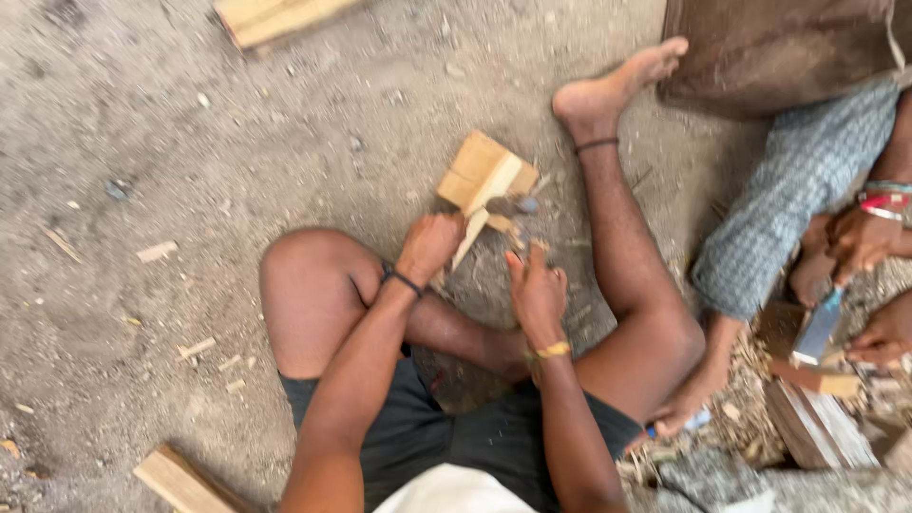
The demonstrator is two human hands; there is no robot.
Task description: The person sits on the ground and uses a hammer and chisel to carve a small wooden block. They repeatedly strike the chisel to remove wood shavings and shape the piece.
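Gripping the wooden block (484, 176) on the ground, our left hand (429, 245) is clamped, right hand (537, 290) fingers apart; we judge slippage could cut fingers.

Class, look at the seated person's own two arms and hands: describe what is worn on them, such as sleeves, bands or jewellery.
Both arms are bare, with no sleeves and no gloves. The left hand has a thin dark band around its wrist. The right hand has a yellow thread-like band at its wrist. No rings can be made out on the fingers.
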